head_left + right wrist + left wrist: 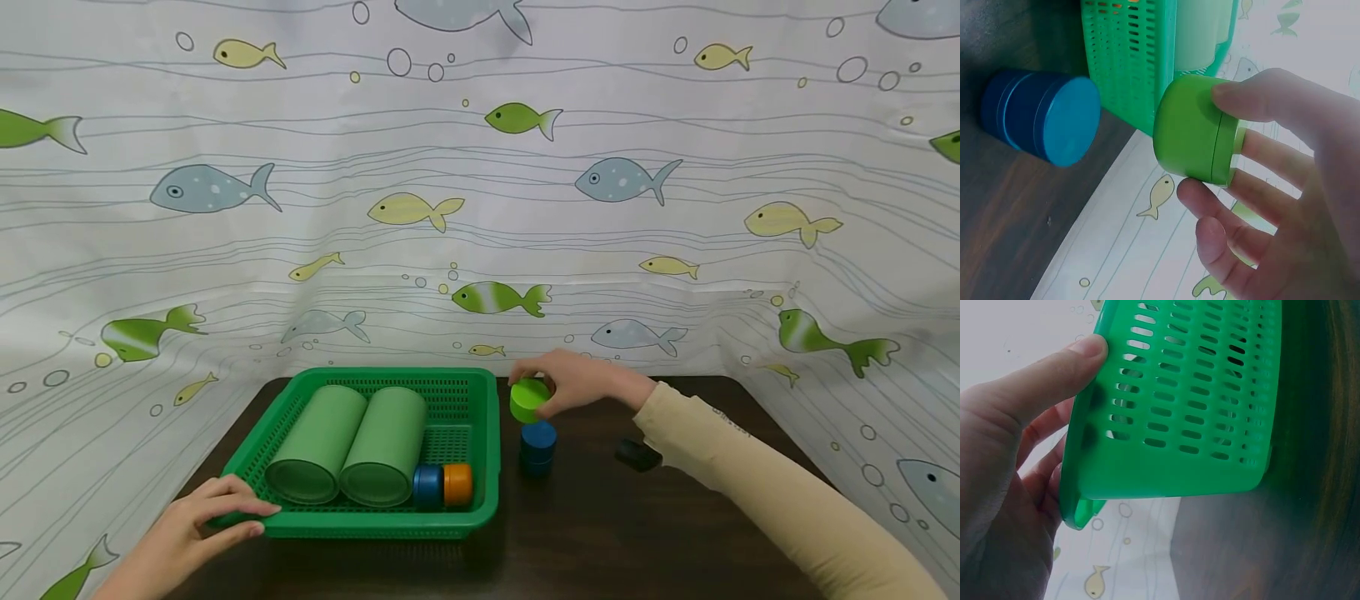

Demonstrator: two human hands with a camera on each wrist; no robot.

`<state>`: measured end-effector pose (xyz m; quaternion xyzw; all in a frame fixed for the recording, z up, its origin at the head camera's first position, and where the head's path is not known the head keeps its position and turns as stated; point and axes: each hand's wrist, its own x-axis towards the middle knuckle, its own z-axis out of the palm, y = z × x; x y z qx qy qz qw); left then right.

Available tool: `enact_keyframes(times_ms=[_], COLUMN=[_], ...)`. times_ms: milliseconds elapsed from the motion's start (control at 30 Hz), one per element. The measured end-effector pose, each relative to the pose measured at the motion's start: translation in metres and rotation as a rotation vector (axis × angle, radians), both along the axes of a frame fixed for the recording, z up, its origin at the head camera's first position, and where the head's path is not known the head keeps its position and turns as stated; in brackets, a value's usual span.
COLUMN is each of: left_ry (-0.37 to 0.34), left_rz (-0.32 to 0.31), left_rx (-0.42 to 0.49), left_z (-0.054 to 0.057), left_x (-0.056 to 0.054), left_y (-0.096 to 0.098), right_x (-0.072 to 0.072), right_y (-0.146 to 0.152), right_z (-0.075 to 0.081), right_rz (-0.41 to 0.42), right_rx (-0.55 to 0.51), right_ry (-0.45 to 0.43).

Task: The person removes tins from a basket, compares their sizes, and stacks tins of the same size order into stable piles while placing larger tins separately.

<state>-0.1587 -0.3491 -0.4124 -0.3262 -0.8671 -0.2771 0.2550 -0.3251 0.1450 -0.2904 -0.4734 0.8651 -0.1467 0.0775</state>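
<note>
My right hand (566, 379) pinches a small lime-green round container (1191, 128) with a seam around it, thumb on one side and fingers on the other. The container is held in the air, above and slightly behind a dark blue cylinder (537, 442) that stands on the table and has seams around its side. With thumb and fingers on either side of the rim, my left hand (206, 521) grips the front left corner of a green plastic basket (1179, 469). Inside the basket lie two large pale green cylinders (318, 442), a small blue container (428, 486) and a small orange container (457, 484).
The basket stands on a dark wooden table (600, 533), left of the blue cylinder. A small black object (637, 454) lies under the right forearm. A white curtain with printed fish (480, 225) surrounds the table at the back and sides.
</note>
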Motion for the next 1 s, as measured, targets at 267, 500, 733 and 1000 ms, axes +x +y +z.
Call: enact_keyframes(times_ms=[267, 500, 733, 1000], left_ry=[0.005, 0.009, 0.008, 0.016], left_rz=[-0.028, -0.025, 0.002, -0.003], left_rx=[0.01, 0.007, -0.014, -0.012], left_z=[0.0, -0.001, -0.001, -0.001], left_x=[-0.002, -0.002, 0.0, -0.001], left_y=[-0.001, 0.0, -0.001, -0.001], right_x=[0.0, -0.004, -0.008, -0.009], right_y=[0.008, 0.014, 0.015, 0.013], right_z=[0.003, -0.003, -0.011, -0.016], right_rz=[-0.018, -0.032, -0.025, -0.033], right_rx=[0.007, 0.017, 0.043, 0.08], right_ry=[-0.034, -0.035, -0.028, -0.043])
